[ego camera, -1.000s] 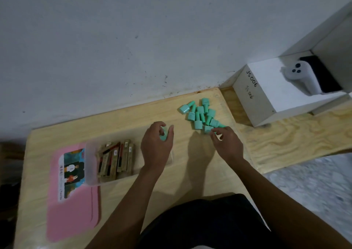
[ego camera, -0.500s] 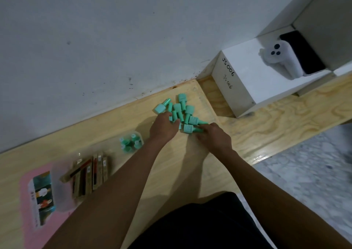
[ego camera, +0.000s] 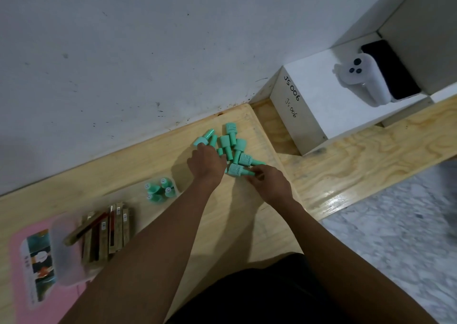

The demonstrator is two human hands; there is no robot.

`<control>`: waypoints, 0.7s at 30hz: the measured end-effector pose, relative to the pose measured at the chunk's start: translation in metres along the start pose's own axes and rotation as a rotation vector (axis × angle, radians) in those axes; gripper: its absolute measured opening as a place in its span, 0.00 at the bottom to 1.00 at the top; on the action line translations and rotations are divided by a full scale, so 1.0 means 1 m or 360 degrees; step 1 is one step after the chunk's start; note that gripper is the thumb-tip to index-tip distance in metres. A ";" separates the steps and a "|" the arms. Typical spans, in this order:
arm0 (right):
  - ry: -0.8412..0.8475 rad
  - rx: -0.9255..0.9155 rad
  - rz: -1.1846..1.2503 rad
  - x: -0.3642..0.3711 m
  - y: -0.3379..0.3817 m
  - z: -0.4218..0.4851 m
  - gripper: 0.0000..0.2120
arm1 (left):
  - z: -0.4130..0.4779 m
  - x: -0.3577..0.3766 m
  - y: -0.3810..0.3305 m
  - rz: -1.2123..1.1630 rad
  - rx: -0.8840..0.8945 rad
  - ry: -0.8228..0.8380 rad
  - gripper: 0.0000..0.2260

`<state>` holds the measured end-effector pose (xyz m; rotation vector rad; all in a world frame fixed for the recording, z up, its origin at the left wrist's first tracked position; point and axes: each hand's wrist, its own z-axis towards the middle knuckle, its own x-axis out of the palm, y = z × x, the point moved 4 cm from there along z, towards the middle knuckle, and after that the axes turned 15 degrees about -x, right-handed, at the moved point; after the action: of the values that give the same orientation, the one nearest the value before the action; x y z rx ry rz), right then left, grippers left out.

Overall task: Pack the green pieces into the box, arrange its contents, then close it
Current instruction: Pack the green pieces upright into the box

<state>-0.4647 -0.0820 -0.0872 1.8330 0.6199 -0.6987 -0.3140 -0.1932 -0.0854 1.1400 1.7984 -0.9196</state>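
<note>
A pile of several green pieces lies on the wooden table near the wall. My left hand rests palm-down on the pile's left side, a fingertip touching the leftmost piece; its other fingers are hidden. My right hand pinches the narrow end of a green piece at the front of the pile. The clear plastic box sits at the left, holding brown sticks and several green pieces standing in its right end.
A pink lid with a picture label lies beside the clear box at the far left. A white box marked JS006 stands at the right, with a white controller and black phone on it. The table edge drops to floor at right.
My left hand held a green piece over the clear box, left it there, and moved right onto the pile. My right hand stayed at the pile's front. The view shifted.
</note>
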 end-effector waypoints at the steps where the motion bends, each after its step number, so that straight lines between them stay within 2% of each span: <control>1: -0.0038 0.0023 0.0051 0.000 0.000 -0.001 0.15 | -0.001 0.000 -0.001 0.0041 -0.0014 0.0023 0.18; 4: -0.0116 0.0042 0.0126 -0.002 0.003 -0.004 0.15 | -0.004 -0.002 -0.001 0.0140 0.0012 0.0065 0.17; 7: -0.0166 0.0027 0.0155 -0.006 0.006 -0.008 0.15 | -0.005 -0.002 0.007 -0.0069 0.0087 0.0137 0.14; 11: -0.0281 -0.0077 0.0381 -0.012 0.014 -0.015 0.13 | -0.009 -0.009 0.028 -0.0579 0.0213 0.0262 0.12; 16: -0.0317 -0.0215 0.0714 -0.015 0.040 -0.023 0.10 | -0.029 -0.029 0.061 -0.1599 -0.0232 0.0905 0.11; 21: -0.0273 -0.0339 0.0856 -0.013 0.074 -0.031 0.09 | -0.050 -0.054 0.088 -0.2213 -0.0381 0.1144 0.12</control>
<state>-0.4170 -0.0786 -0.0215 1.6180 0.0701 -0.4020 -0.2291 -0.1392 -0.0305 -0.1818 3.2509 -0.9696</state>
